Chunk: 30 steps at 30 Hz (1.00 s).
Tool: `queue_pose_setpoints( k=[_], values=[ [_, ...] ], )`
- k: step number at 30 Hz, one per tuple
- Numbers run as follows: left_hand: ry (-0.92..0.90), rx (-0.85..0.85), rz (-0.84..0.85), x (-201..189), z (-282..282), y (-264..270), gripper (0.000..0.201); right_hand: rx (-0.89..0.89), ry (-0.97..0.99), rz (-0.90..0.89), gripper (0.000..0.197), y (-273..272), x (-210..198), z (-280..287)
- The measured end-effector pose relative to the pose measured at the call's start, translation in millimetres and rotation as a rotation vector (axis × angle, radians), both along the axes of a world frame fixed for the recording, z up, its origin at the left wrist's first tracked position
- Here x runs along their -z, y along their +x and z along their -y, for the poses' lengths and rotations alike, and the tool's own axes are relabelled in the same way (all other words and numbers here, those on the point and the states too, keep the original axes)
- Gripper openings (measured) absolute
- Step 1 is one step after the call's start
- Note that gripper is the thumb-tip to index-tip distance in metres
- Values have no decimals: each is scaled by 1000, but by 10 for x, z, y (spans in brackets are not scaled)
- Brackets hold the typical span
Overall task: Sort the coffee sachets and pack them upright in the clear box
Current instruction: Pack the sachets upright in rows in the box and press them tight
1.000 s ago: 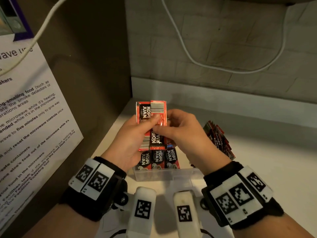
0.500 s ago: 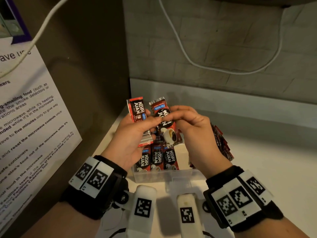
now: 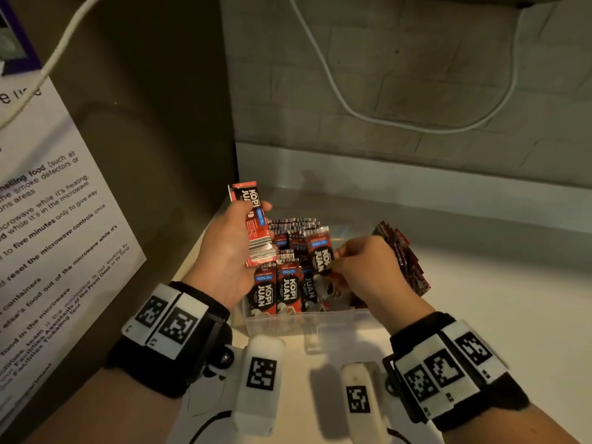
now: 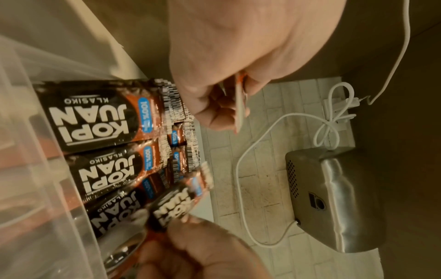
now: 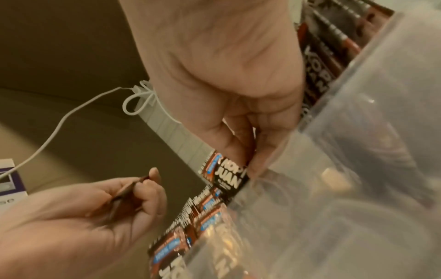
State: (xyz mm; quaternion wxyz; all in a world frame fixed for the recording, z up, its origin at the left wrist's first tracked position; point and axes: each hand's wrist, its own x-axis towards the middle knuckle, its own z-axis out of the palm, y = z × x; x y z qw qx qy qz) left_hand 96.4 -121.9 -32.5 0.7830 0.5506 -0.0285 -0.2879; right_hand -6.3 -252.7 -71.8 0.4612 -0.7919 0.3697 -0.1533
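Left hand (image 3: 224, 254) grips a thin stack of sachets (image 3: 256, 225), count unclear, at 10 o'clock above the clear box (image 3: 307, 322). Right hand (image 3: 362, 267) pinches one sachet (image 3: 320, 251) over the box. Three upright front sachets (image 3: 278, 290) visible; loose pile (image 3: 403, 257) at 2 o'clock.

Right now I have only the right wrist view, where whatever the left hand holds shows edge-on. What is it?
Observer: In the head view, the left hand grips at least one red Kopi Juan sachet, upright with its print facing the person, raised over the left side of the clear box.
Operator: Is the right hand's sachet seated in the box?
Observer: Not fully. The right hand pinches the second sachet at a tilt, and its top stands above the packed sachets.
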Motion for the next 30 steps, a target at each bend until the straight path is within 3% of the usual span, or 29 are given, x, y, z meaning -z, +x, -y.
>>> queue_pose_setpoints(
  k=[8,17,20,23,25,28,30],
  values=[
    [-9,27,41,-17,-34,-16,15,-89,-72,-246,10,93,195,-39],
    [-23,40,86,49,-68,17,9,-114,-246,-292,11,34,78,-93],
    [-78,67,130,32,-71,8,13,-37,-224,-14,20,19,-108,-146],
    [-145,136,186,-2,-70,-21,27,-55,137,270,33,28,-359,-247],
    [-170,191,215,-18,-76,-31,40,-113,363,402,30,33,-483,-310],
    [-162,290,272,-42,-101,-72,43,-115,396,599,14,56,-550,-334],
    [-139,363,283,-58,-125,-97,44,-89,399,712,21,58,-552,-304]
  ],
)
